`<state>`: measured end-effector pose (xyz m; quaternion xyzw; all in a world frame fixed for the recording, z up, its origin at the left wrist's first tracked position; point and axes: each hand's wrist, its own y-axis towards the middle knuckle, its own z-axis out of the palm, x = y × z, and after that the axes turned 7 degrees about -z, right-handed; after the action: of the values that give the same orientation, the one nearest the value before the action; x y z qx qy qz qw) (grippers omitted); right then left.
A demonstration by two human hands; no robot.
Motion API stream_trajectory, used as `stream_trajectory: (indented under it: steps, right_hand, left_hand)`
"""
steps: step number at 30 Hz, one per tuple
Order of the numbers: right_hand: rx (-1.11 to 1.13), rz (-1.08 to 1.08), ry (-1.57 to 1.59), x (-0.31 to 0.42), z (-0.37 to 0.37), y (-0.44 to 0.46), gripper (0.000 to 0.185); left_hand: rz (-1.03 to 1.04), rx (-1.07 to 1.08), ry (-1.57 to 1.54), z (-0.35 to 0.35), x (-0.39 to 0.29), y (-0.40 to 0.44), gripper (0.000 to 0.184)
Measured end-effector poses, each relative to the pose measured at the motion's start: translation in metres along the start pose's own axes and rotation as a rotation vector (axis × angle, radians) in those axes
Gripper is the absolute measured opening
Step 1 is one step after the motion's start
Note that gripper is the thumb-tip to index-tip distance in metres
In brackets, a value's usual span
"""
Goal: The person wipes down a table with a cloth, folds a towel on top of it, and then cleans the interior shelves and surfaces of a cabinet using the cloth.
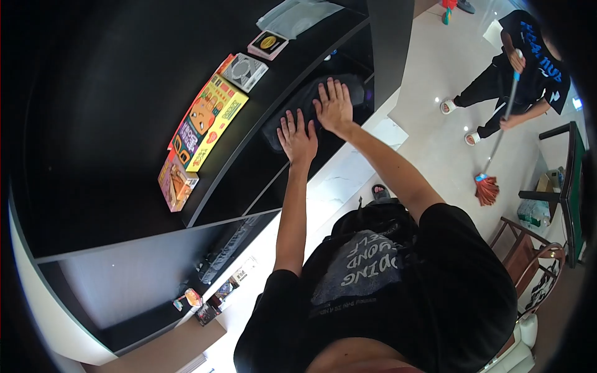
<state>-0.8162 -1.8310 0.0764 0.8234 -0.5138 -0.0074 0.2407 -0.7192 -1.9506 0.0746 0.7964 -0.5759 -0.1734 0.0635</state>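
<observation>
My left hand point(297, 138) lies flat with its fingers spread on a soft black item point(317, 107), which looks like a folded bag or cloth; its exact kind is hard to tell against the dark shelf. Further along the same item, my right hand point(334, 105) rests palm down, fingers stretched out. Neither hand grips it. The black item sits in the dark open compartment below a black shelf board point(239, 146). On that board are a yellow game box point(214, 118), an orange box point(177, 185), a grey-and-white box point(245, 71) and a small box with a yellow oval point(268, 45).
A clear plastic bag point(298, 17) lies at the shelf's far end. To the right, another person point(528, 68) holds a mop with a red head point(487, 189) on the tiled floor. A wooden chair point(528, 248) and a green-topped table point(575, 186) stand nearby.
</observation>
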Motion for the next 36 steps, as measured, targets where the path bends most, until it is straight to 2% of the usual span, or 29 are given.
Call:
stream_trajectory:
  steps: [6,11,13,16,20,22,24,26,31,36]
  right_hand:
    - [0.156,-0.184,0.002,0.099,0.013,-0.029,0.062]
    - [0.241,-0.512,0.143,0.176,0.020,-0.044,0.062]
    - [0.302,-0.832,0.207,0.202,0.025,-0.051,0.059]
    - [0.288,-0.904,0.203,0.223,0.026,-0.061,0.056]
    - [0.219,-0.788,0.363,0.203,0.028,-0.063,0.052]
    - [0.187,-0.735,0.317,0.184,0.021,-0.061,0.051]
    - [0.093,-0.597,0.341,0.156,0.015,-0.059,0.052]
    - [0.010,-0.557,0.283,0.123,0.012,-0.053,0.052]
    - [-0.180,-0.338,0.220,0.035,-0.004,-0.039,0.040]
    - [-0.326,-0.175,0.239,-0.007,-0.002,-0.029,0.034]
  left_hand:
    - [-0.203,-0.037,-0.027,-0.045,0.076,-0.054,0.054]
    - [-0.451,-0.022,-0.003,-0.078,0.149,-0.095,0.056]
    - [-0.479,-0.051,-0.007,-0.081,0.169,-0.111,0.054]
    - [-0.450,-0.110,-0.114,-0.075,0.189,-0.125,0.053]
    - [-0.488,-0.116,0.031,-0.073,0.166,-0.117,0.052]
    - [-0.491,-0.137,0.074,-0.070,0.148,-0.109,0.053]
    - [-0.419,-0.089,0.107,-0.066,0.131,-0.102,0.055]
    - [-0.355,-0.090,0.084,-0.054,0.108,-0.090,0.058]
    - [-0.174,-0.069,0.039,-0.033,0.040,-0.056,0.063]
    - [-0.055,-0.072,0.010,-0.007,-0.011,-0.021,0.062]
